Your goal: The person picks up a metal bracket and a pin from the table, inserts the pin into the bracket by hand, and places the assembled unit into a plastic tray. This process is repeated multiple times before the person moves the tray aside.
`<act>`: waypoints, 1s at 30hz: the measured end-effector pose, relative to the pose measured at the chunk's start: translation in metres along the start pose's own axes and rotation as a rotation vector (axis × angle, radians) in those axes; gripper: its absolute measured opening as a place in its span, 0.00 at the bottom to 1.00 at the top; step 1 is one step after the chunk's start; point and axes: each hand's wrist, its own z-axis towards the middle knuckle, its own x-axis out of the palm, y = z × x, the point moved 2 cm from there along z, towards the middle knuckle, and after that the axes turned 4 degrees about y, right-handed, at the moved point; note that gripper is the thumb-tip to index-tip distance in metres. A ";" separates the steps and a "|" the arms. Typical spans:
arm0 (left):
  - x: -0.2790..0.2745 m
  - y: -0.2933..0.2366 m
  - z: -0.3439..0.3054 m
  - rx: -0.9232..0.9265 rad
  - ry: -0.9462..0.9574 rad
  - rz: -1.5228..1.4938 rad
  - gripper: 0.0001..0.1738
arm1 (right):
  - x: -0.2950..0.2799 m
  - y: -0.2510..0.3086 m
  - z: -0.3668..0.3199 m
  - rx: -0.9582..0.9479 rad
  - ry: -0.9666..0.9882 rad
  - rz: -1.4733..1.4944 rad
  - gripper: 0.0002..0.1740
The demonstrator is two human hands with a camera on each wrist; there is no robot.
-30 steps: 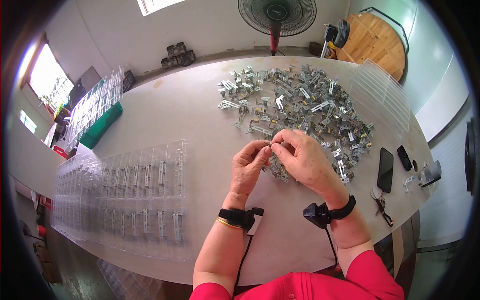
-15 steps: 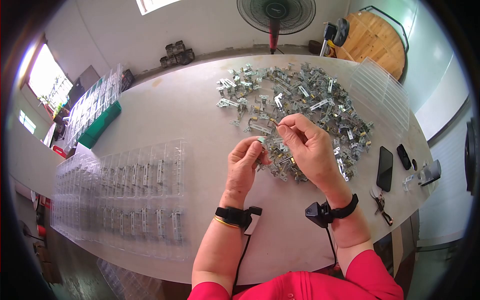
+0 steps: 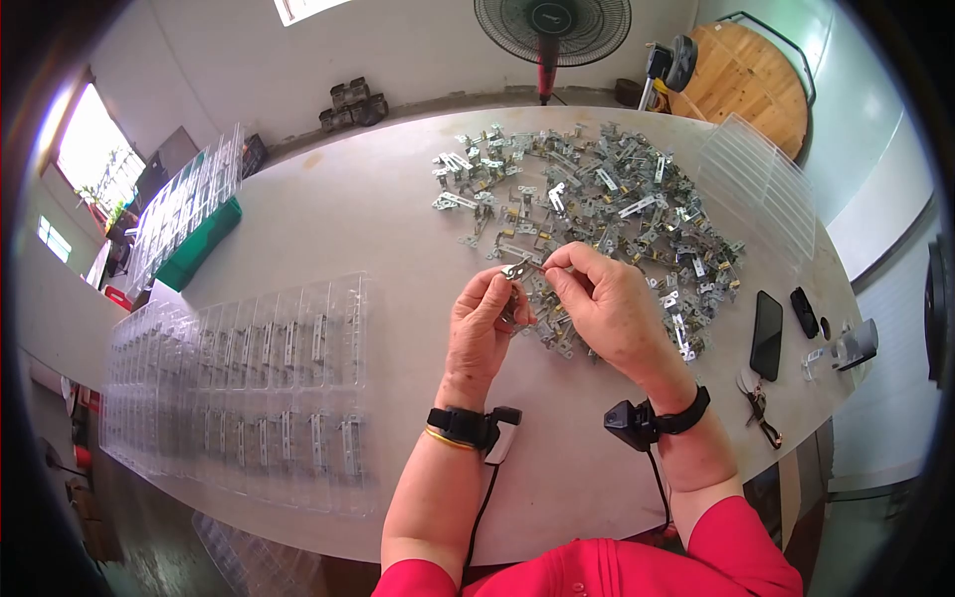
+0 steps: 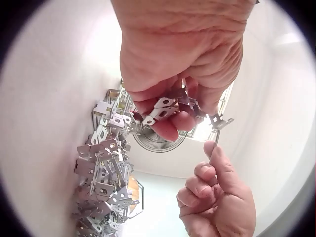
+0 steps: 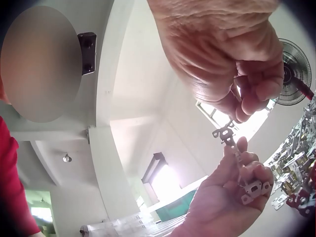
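My left hand (image 3: 477, 323) grips a small stamped metal bracket (image 4: 162, 110) with holes in its flat tabs; the palm and fingers hide its middle. One tabbed end (image 5: 224, 133) sticks out past the thumb and forefinger. Just beside it, my right hand (image 3: 619, 310) pinches a thin metal pin (image 4: 216, 142) between thumb and forefinger. The pin's tip is right at that tabbed end in the left wrist view. Behind both hands spreads a heap of similar metal brackets (image 3: 637, 209) on the table (image 3: 398, 219).
Left of the hands lie clear plastic trays (image 3: 284, 388) with brackets standing in rows. Another clear tray (image 3: 761, 189) lies at the back right. A phone (image 3: 766, 336), a black case (image 3: 804, 313) and small pliers (image 3: 758, 408) lie on the right. Farther left is a green bin (image 3: 199, 244).
The hands were together one second ago, then parted with the right hand rising. Now the right hand has come back down to the bracket, whose protruding end has turned in the left fingers.
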 end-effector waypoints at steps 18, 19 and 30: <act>-0.002 -0.003 -0.001 0.000 0.010 0.084 0.10 | -0.003 -0.002 0.000 -0.030 0.014 -0.113 0.06; -0.002 -0.003 -0.001 -0.003 0.011 0.093 0.11 | -0.002 -0.002 0.000 -0.029 0.015 -0.115 0.06; 0.003 0.000 -0.003 -0.056 -0.046 0.161 0.12 | -0.003 0.001 -0.001 0.013 0.058 -0.175 0.06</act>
